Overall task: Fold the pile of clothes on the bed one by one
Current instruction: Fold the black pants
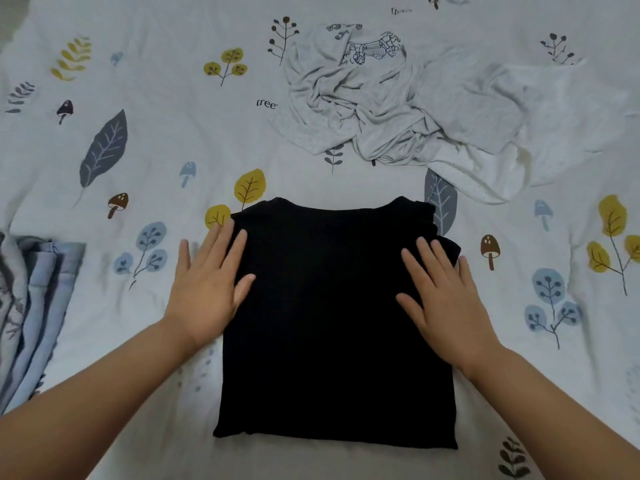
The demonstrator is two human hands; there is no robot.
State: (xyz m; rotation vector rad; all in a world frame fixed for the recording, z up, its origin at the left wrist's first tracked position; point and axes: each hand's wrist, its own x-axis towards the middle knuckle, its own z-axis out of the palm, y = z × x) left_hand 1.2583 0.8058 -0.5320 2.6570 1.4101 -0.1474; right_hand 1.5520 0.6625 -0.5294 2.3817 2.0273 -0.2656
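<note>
We see a bed covered edge to edge by a white sheet (194, 140) printed with grey and yellow leaves, blue trees, small brown mushrooms and the word "tree". The sheet lies mostly smooth, with soft creases towards the left and right edges. Nothing of the room beyond the bed shows.

In the middle near us lies a black shirt (332, 323), folded into a neat upright rectangle with its neckline at the far end. Our left hand (207, 289) rests flat, fingers straight and spread, half on the shirt's left edge and half on the sheet beside it. Our right hand (446, 299) lies flat on the shirt's right side, fingers straight and slightly apart, gripping nothing. Both forearms reach in from the lower corners.

Beyond the shirt, towards the far right, a pile (408, 109) of pale grey and white clothes lies crumpled, one piece showing a line drawing near its top. It sits apart from the shirt. At the left edge lies a stack (38, 299) of folded light blue fabric, well apart from the left hand.
</note>
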